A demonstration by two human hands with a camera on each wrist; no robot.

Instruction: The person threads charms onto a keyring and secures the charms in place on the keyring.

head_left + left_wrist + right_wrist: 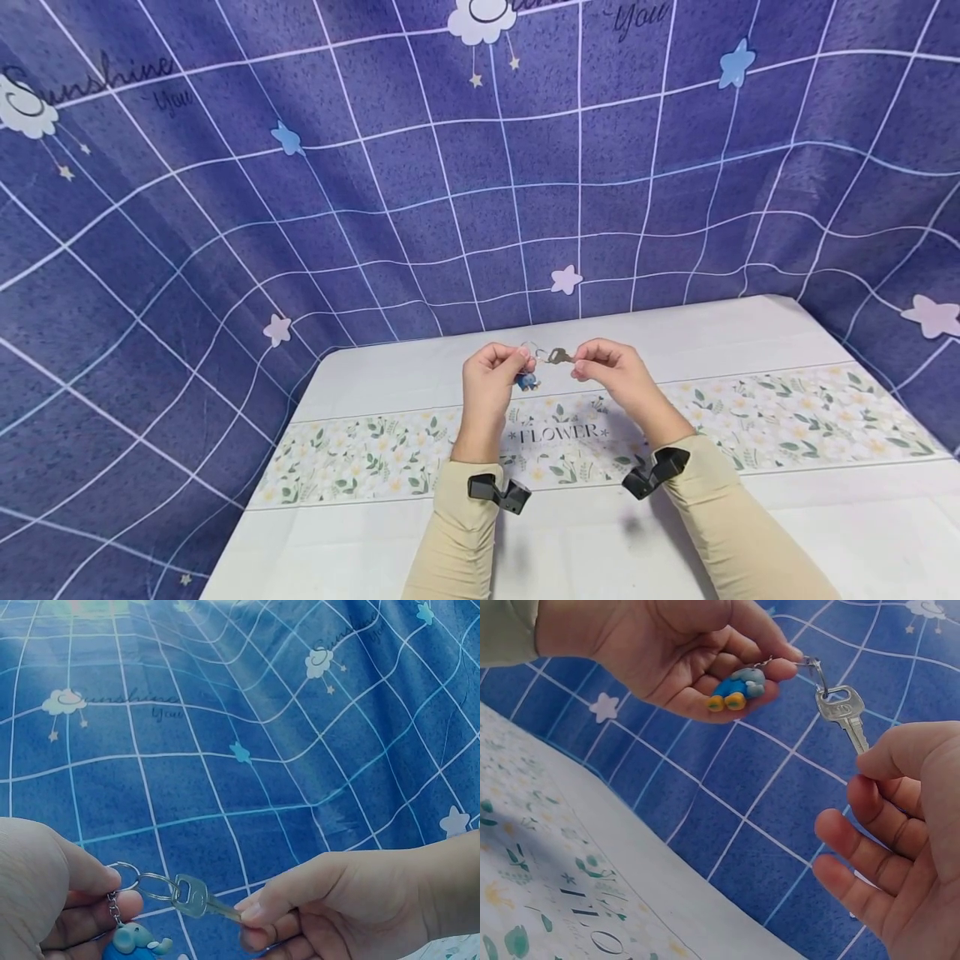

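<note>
My left hand (486,385) pinches a metal ring (136,871) of a keychain between thumb and index finger. From that ring a short chain (114,907) hangs, carrying a small blue elephant charm (744,684) with yellow feet. A second, linked ring (157,877) runs through the hole in the bow of a silver key (841,711). My right hand (617,377) holds the tip of the key's blade between thumb and index finger, its other fingers loosely bent. Key and rings stretch between both hands, above the table.
Beneath the hands lies a white table (360,542) with a flowered band lettered FLOWER (558,433). A blue curtain (420,208) with white grid lines and stars hangs behind and at the sides. Each forearm wears a black wrist camera (498,492).
</note>
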